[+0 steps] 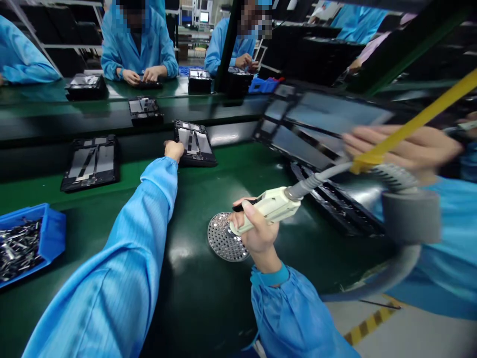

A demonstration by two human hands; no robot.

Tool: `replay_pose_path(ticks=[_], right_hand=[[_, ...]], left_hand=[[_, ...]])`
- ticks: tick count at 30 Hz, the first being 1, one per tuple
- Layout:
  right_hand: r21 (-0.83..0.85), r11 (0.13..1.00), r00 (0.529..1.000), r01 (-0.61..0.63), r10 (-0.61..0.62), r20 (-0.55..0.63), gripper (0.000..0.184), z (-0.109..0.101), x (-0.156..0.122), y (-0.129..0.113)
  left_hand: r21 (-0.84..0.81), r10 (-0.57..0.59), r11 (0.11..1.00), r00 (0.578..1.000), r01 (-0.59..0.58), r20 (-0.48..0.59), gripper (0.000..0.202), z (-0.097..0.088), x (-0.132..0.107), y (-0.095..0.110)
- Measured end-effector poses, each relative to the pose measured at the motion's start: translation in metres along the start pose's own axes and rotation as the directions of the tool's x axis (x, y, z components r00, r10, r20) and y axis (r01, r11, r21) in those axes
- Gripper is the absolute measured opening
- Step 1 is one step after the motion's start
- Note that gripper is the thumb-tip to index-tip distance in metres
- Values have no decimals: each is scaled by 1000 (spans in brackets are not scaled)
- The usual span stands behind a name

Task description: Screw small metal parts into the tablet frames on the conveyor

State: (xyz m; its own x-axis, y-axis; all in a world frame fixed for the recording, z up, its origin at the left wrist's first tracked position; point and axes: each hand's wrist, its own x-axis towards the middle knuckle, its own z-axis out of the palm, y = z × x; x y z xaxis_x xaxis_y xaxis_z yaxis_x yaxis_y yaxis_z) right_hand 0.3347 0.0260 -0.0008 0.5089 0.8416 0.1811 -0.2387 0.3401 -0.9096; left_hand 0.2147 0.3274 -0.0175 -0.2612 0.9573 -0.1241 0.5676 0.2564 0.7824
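Note:
My left hand (174, 150) reaches out with its fingers closed on the left edge of an opened tablet (194, 141), which shows grey battery cells in a black shell. In my right hand (261, 233) is a cream electric screwdriver (274, 205) with a black lever and a grey cable. Its front end points down to the left, over a round perforated metal screw plate (223, 238) on the green bench. The screwdriver's tip is hidden behind my fingers.
A blue bin (54, 233) of small metal parts stands left, near another opened tablet (91, 161). At right, a co-worker's blurred hand (402, 144) holds a large opened tablet (316, 119) above stacked black units (335, 204). A yellow strap (421, 117) crosses there. Co-workers sit opposite.

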Motion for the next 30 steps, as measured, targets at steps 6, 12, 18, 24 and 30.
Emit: replay_pose_path(ticks=[6,12,18,24,30], right_hand=[[25,1000,1000,-5,5,-6,32,-1,-4,-7],[123,990,992,71,-83,94,25,-3,-18,-41],[84,996,948,23,-49,316,28,23,-55,-61],[2,997,842,-84,70,534,27,45,-99,-55],[-41,994,832,-101,107,545,26,52,-108,-39]], left_hand=[[-179,55,982,998,-61,-42,43,-75,-63,-39],[-292,-8,956,998,25,61,57,-154,-206,-155],[-96,92,993,929,-61,359,82,-189,-299,-203],[446,143,881,987,-159,71,43,-258,-264,-195],[747,53,665,996,22,-76,26,-300,-212,-212]])
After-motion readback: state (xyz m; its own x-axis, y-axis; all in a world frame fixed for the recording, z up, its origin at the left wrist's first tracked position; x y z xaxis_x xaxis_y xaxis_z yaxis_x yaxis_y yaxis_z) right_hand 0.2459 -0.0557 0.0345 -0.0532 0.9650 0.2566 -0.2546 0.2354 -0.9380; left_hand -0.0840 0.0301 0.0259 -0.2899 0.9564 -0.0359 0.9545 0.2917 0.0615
